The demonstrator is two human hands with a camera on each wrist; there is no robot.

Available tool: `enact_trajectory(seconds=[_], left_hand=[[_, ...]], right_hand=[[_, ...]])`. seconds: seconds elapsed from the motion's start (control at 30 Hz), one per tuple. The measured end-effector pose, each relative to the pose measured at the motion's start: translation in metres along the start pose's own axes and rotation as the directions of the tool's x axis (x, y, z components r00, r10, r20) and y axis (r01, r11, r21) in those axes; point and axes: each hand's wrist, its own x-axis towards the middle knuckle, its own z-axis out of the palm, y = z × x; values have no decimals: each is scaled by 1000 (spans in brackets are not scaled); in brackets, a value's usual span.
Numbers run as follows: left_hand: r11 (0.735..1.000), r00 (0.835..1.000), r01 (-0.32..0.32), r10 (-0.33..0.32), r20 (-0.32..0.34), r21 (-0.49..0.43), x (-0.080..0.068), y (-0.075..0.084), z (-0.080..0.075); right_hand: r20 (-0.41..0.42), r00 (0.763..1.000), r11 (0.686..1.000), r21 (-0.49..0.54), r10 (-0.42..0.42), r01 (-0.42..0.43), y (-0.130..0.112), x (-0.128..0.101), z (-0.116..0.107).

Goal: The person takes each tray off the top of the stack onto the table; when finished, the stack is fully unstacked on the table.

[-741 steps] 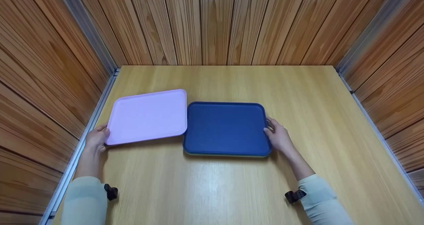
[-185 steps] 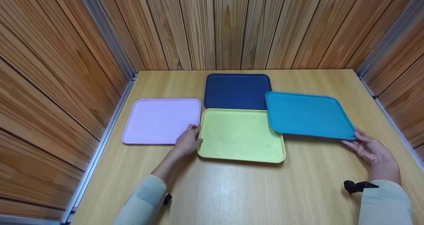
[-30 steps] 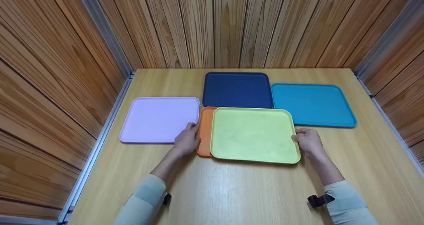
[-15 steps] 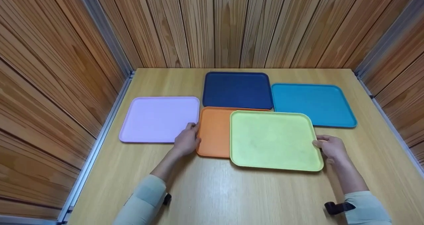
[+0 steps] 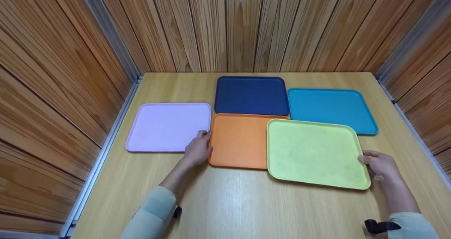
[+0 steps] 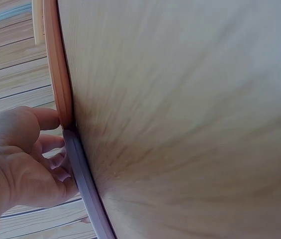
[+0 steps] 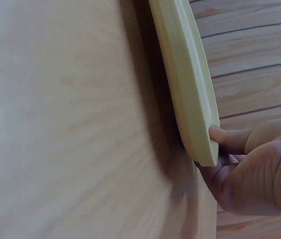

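My right hand (image 5: pixel 377 164) pinches the right edge of a yellow-green tray (image 5: pixel 313 152), thumb on top. In the right wrist view the yellow-green tray (image 7: pixel 185 84) hangs slightly above the table, with my right hand (image 7: pixel 244 164) at its corner. Its left side overlaps an orange tray (image 5: pixel 238 140) lying flat on the table. My left hand (image 5: pixel 198 149) holds the orange tray's left front corner. In the left wrist view my left hand (image 6: pixel 26 154) has its thumb against the orange tray (image 6: pixel 58 74) rim, beside the lilac tray (image 6: pixel 86 191) rim.
A lilac tray (image 5: pixel 169 126) lies to the left, a navy tray (image 5: pixel 251 95) at the back middle and a teal tray (image 5: pixel 331 107) at the back right. Wooden walls enclose the wooden table (image 5: pixel 246 203) on three sides.
My right hand has moved the yellow-green tray rightward and toward me, off the orange tray, uncovering most of it. My left hand has stayed at the orange tray's corner.
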Motion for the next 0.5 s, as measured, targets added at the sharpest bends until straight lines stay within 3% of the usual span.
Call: enact_trajectory(seconds=[0.27,0.5], left_hand=[[999,999,-39,39,-30,3,-1,-4,3],[999,999,-42,41,-26,-2,-1,-4,3]], right_hand=[[-18,999,994,97,47,-45,10,-5,-30],[-15,992,991,50,125,-124,13,-5,-54]])
